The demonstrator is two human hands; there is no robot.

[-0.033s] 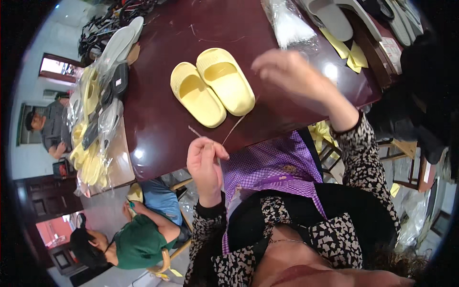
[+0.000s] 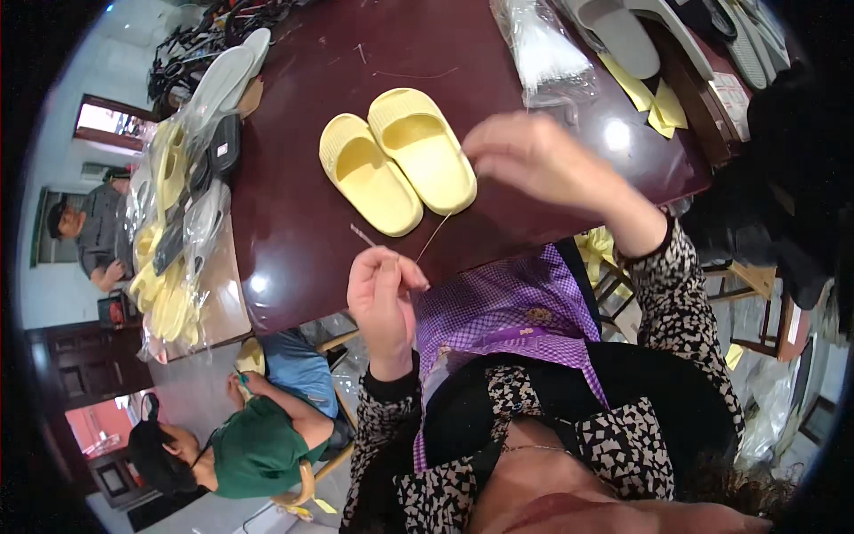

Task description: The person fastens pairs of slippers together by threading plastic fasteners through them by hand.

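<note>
A pair of pale yellow slippers (image 2: 396, 160) lies side by side on the dark maroon table (image 2: 294, 231). My left hand (image 2: 384, 294) is at the table's front edge, its fingers pinched on a thin needle (image 2: 363, 236) that points up and left. A fine thread (image 2: 436, 236) runs from that hand up toward my right hand (image 2: 534, 160). The right hand is raised and blurred just right of the slippers, with its fingertips pinched on the thread's far end.
Bagged yellow, grey and black slippers (image 2: 178, 222) are stacked along the table's left edge. A clear bag of white strips (image 2: 543, 49), grey slippers (image 2: 614, 31) and yellow sheets (image 2: 649, 93) lie at the far right. A person in green (image 2: 258, 445) sits lower left, and another person (image 2: 89, 231) farther left.
</note>
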